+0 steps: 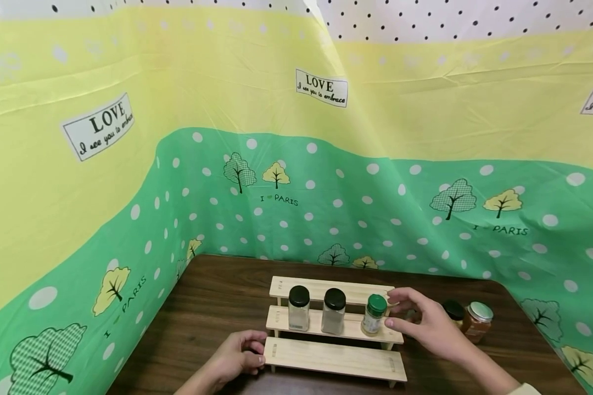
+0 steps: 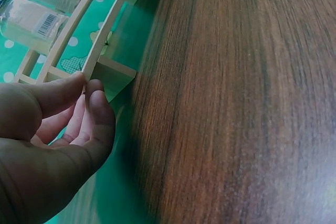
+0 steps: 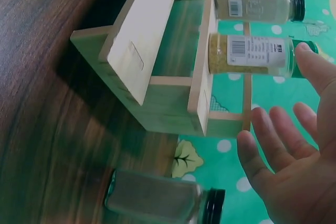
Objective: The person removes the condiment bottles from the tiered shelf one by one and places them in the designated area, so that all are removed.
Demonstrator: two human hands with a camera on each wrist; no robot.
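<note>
A three-tier wooden rack [image 1: 336, 356] stands on the table, with a row of jars on its middle tier. At the left end of its lowest tier, my left hand [image 1: 234, 354] pinches the plank's corner between thumb and fingertips, as the left wrist view shows. My right hand [image 1: 432, 323] is beside a green-capped spice jar [image 1: 372, 322] at the tier's right end. Its fingers are spread and the thumb overlaps the green cap [image 3: 304, 59] in the right wrist view. That jar holds yellowish-brown contents. Two clear jars with black lids, a left one [image 1: 298, 315] and a middle one [image 1: 333, 318], stand upright alongside.
Right of the rack, partly behind my right hand, are a black-lidded jar [image 1: 453, 310] and a jar with a pale green lid [image 1: 478, 318]. Close to the rack's right side is a clear black-lidded jar [image 3: 157, 195]. A patterned curtain [image 1: 277, 230] borders the dark wooden table [image 1: 217, 296].
</note>
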